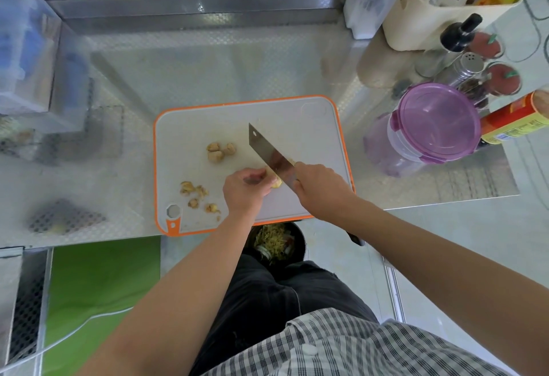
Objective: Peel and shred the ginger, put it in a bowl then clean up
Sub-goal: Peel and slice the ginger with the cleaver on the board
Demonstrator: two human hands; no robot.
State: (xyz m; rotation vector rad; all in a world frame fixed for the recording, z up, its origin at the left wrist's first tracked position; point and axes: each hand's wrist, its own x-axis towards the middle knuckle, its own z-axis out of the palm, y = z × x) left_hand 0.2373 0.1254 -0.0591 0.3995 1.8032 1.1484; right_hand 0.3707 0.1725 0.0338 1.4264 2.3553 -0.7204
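Left hand (243, 188) pinches one ginger piece (275, 183); right hand (322, 185) grips one cleaver (269, 152); three knobs (221, 151), four peel scraps (187, 187)

Cleaver (267, 152) flashing glossy, mirror-smooth steel over a matt white plastic board (193, 126). Ginger (217, 155) looks knobbly, rough-skinned. Embossed, dull-sheen metal counter (208, 63) all round, and at 3 o'clock a glossy translucent plastic tub (436, 120).

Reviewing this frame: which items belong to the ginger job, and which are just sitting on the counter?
In the job: left hand, ginger piece, right hand, knife, cutting board, ginger chunks, peel scraps.
Lying about: purple-lidded container, metal shaker, red can, dark bottle.
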